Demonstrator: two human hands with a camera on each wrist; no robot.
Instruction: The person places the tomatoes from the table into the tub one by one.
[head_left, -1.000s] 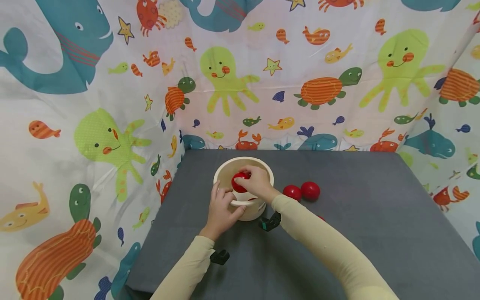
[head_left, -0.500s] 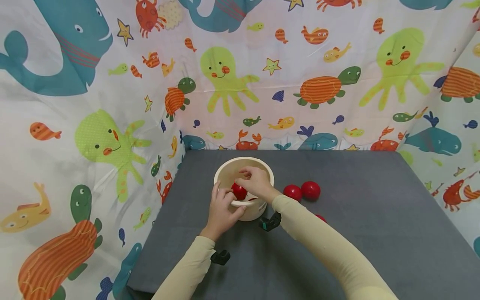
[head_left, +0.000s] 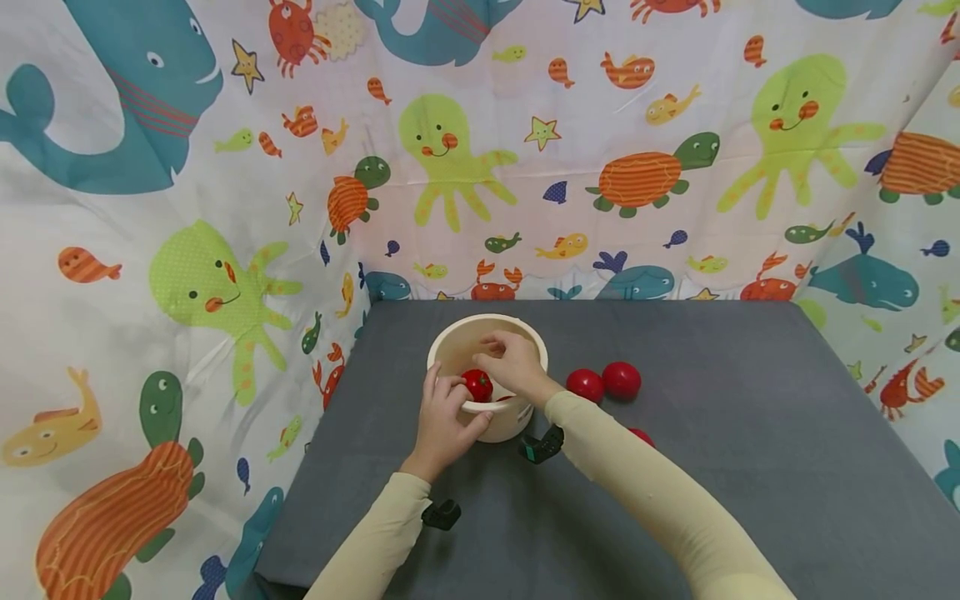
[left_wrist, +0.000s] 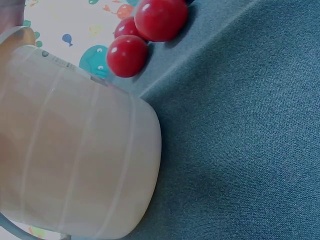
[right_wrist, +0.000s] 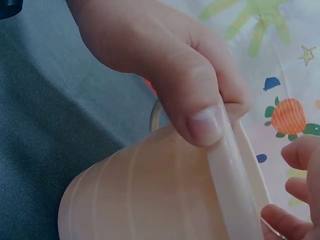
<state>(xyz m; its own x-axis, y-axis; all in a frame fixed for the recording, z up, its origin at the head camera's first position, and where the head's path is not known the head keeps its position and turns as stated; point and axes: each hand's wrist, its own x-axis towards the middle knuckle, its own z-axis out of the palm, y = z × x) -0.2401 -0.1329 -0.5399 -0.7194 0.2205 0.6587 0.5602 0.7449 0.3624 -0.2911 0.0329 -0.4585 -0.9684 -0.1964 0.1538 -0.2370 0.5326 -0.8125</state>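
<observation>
A cream-white bucket (head_left: 534, 333) stands on the grey-covered table. My left hand (head_left: 442, 421) grips its near left rim, and the right wrist view shows that thumb (right_wrist: 205, 127) pressed on the outside. Over the opening, my right hand (head_left: 512, 365) reaches in from the right rim, its fingers loosely bent and holding nothing. A red tomato (head_left: 477, 386) with a green stem mark lies inside, just below those fingers and partly behind my left fingers. Close to it a sliver of another red thing (head_left: 506, 398) shows in the bucket.
Right of the bucket sit two red tomatoes (head_left: 622, 381), side by side. A third red one (head_left: 642, 437) is mostly hidden by my right sleeve. A patterned sea-animal curtain (head_left: 570, 108) hangs behind and along both sides. The bucket has a thin handle (right_wrist: 155, 117).
My right fingers have let go of the tomato, which has dropped lower into the bucket and turned so its stem shows. The left hand has kept its grip on the rim.
</observation>
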